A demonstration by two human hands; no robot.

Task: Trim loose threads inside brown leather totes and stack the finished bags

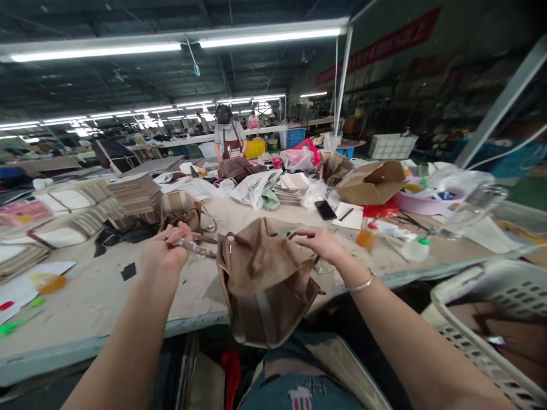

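A brown handbag (265,256) stands tilted at the table's front edge, its bottom overhanging toward my lap. A pale stripe runs down its lower panel. To its left, my left hand (170,246) is closed on a strap (196,246) that is wrapped in clear plastic and leads to the bag. On the other side, my right hand (321,242) has its fingers bent around a handle (294,233) at the bag's upper right; the fingertips are partly unclear. Just beyond my left hand sits another brown bag (182,208).
Stacked brown panels (134,196) stand at left. A black phone (325,210), a cardboard box (371,182), a lilac basin (427,202) and a glue bottle (416,249) lie at right. A white basket (465,336) stands lower right. Across the table is a person (231,136).
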